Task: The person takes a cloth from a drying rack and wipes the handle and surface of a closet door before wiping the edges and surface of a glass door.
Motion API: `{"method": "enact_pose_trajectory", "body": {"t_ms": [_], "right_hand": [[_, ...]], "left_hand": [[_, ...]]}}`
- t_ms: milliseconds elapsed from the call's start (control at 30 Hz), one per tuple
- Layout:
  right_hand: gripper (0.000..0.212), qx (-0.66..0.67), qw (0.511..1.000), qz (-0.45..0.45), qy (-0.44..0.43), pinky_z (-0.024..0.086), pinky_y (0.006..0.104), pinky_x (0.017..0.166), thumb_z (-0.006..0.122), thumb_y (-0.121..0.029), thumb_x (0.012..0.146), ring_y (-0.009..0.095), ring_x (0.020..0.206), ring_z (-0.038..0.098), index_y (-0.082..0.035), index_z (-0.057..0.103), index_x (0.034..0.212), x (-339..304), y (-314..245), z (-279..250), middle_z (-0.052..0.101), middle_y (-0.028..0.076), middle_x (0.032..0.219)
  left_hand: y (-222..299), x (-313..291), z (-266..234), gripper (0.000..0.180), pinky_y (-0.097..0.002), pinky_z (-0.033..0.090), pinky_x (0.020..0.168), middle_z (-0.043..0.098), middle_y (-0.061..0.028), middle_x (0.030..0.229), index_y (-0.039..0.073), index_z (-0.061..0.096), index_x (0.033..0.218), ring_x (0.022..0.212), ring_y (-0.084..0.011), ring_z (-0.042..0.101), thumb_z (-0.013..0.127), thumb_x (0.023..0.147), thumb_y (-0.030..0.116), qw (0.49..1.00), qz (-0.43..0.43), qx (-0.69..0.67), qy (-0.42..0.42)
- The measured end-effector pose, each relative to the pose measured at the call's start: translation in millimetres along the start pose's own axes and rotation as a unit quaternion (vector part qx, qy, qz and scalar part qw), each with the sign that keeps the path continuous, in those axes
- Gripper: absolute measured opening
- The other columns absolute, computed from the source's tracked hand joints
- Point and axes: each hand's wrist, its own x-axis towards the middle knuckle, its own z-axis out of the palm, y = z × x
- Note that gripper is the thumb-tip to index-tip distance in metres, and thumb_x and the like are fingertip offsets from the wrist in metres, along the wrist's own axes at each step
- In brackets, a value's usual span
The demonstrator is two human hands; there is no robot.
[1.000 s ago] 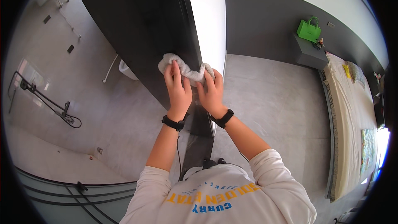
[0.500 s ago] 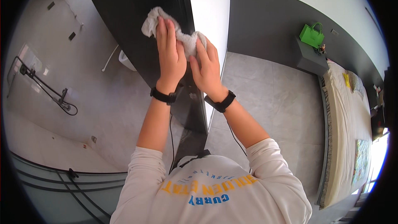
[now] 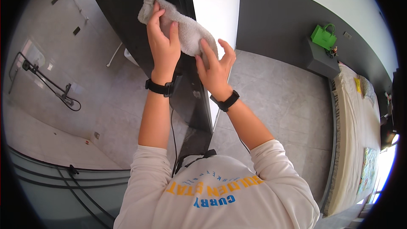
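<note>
A whitish-grey towel (image 3: 186,29) is spread lengthwise between my two hands, in front of a black door panel (image 3: 123,8). My left hand (image 3: 164,46) grips its upper left part, with the fingers bent over the fabric and the thumb on it. At the lower right end, my right hand (image 3: 217,72) holds the towel between thumb and fingers, while its outer fingers stand out to the side. Whether the towel touches the panel behind it, I cannot tell. A black band circles each wrist.
Left of the panel lies a tiled bathroom with a shower set (image 3: 46,82) and a glass partition (image 3: 55,203). On the right, a green bag (image 3: 324,37) stands on a grey cabinet (image 3: 321,61) beside a bed (image 3: 354,144). A white wall (image 3: 216,12) adjoins the panel.
The bunched towel has been opened out into a longer strip. My left hand has moved up and left, and my right hand's outer fingers have spread away from the cloth.
</note>
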Motion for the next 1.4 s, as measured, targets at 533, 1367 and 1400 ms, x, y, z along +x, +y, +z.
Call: {"method": "enact_pose_trajectory", "body": {"t_ms": [533, 1367, 1400], "right_hand": [[0.023, 0.117, 0.992, 0.046, -0.005, 0.051, 0.0378, 0.067, 0.061, 0.01, 0.08, 0.032, 0.08, 0.061, -0.002, 0.061, 0.1, 1, 8, -10, 0.059, 0.015, 0.096], [0.057, -0.102, 0.987, -0.105, -0.066, 0.025, 0.0524, 0.113, 0.062, -0.014, 0.091, 0.047, 0.14, 0.028, -0.003, 0.041, 0.144, 93, -38, -8, 0.037, 0.023, 0.15], [0.054, -0.071, 0.992, -0.069, -0.079, 0.021, 0.0475, 0.117, 0.054, -0.01, 0.096, 0.045, 0.143, 0.026, -0.003, 0.039, 0.147, 99, -46, -9, 0.034, 0.025, 0.152]], "left_hand": [[-19, -27, -5, 0.021, -0.0381, 0.042, 0.096, 0.058, -0.016, 0.134, 0.001, 0.054, 0.108, 0.112, -0.0297, 0.052, 0.062, 0.089, 0.003, 0.991, 0.026, 0.123, 0.04], [-48, 12, -26, 0.064, -0.0507, 0.026, 0.101, 0.041, -0.0124, 0.137, 0.011, 0.054, 0.137, 0.123, -0.0334, 0.038, 0.076, 0.083, 0.036, 0.978, 0.032, 0.207, 0.009], [-50, 16, -24, 0.064, -0.0502, 0.026, 0.101, 0.042, -0.0102, 0.136, 0.01, 0.055, 0.137, 0.121, -0.0302, 0.041, 0.076, 0.083, 0.036, 0.98, 0.042, 0.196, 0.01]]}}
